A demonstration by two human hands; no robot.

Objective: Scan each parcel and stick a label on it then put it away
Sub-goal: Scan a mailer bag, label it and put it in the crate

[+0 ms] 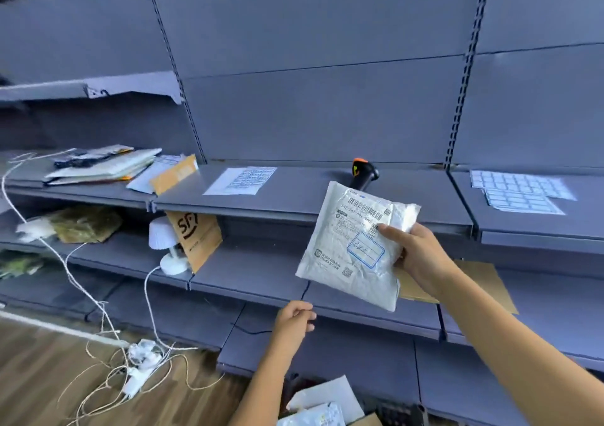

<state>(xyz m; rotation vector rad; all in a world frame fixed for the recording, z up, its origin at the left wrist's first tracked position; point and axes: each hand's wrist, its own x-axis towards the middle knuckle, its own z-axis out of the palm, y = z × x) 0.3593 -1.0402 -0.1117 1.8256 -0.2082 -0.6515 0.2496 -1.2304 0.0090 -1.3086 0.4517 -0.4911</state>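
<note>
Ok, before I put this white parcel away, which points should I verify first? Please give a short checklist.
1. Grip: the right hand holds the white parcel by its right edge: ok.
2. Label: a blue-bordered label is stuck on the parcel's face: ok.
3. Scan done: the scanner lies on the shelf, in no hand: cannot tell.
4. Left hand holds nothing, free to help: ok.
5. Destination: a stack of parcels lies on the shelf to the left: ok.
</note>
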